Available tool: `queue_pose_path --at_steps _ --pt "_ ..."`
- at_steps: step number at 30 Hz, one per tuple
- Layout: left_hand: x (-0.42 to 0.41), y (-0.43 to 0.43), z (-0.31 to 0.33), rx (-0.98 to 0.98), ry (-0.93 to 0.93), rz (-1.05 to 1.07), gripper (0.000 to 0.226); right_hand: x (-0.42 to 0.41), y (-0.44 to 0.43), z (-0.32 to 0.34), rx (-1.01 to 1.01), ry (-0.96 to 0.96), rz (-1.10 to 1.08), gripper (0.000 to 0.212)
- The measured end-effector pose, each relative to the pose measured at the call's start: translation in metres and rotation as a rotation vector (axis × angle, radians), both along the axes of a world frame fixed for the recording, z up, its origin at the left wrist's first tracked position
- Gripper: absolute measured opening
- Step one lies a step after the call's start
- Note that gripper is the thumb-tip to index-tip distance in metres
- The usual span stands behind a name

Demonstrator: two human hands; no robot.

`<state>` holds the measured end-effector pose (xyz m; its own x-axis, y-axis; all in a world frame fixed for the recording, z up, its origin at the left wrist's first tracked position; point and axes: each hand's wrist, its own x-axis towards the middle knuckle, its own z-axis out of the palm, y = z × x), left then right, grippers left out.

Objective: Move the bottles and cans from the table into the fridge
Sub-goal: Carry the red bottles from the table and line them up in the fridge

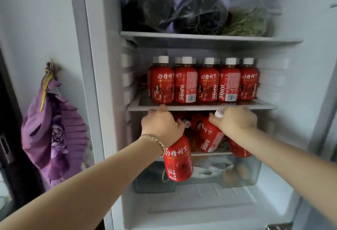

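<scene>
The left hand [162,125], a chain bracelet [155,139] on its wrist, grips a red juice bottle [177,162] by the neck. The bottle's body hangs below the wrist, in front of the clear drawer [253,173]. Its label carries white Chinese characters; the print lower down is too small to read.

The right hand [235,120] is curled round the neck of a second bottle [209,136], which tilts with its white cap [218,113] uppermost and has "JUICE" running down the label. A third bottle [238,150] shows under that wrist; I cannot tell whether the same hand holds it.

Both hands are inside the open fridge [306,102], just under the front edge of the middle shelf [200,107]. On that shelf a row of matching bottles [207,85] stands upright. They have white caps and red labels with the same characters, a vertical "JUICE" and barcodes.

Bagged dark greens [198,12] lie on the top shelf [209,38]. A purple cloth [54,131] hangs on the wall to the left.
</scene>
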<state>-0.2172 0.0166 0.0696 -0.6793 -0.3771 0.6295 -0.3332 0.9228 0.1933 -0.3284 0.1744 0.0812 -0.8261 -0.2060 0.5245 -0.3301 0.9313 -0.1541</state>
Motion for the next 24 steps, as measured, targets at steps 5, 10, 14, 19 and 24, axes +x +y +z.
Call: queue_pose_path --at_steps 5,10,14,19,24 --pt "-0.008 0.006 -0.014 -0.017 0.098 -0.072 0.032 -0.006 0.003 -0.017 0.069 0.152 0.005 0.066" --pt "-0.023 0.015 -0.024 -0.075 0.092 -0.073 0.033 -0.007 0.003 -0.027 0.156 0.286 -0.029 0.088" --pt "-0.035 0.020 -0.033 -0.155 0.022 -0.043 0.034 -0.008 0.005 -0.031 0.114 0.310 -0.027 0.090" --pt "-0.046 0.024 -0.041 -0.102 -0.009 -0.052 0.029 -0.017 0.026 -0.037 -0.129 0.360 0.147 0.067" --pt "-0.050 0.026 -0.042 -0.083 0.023 -0.083 0.025 -0.037 0.047 -0.062 -0.522 0.561 0.301 0.051"
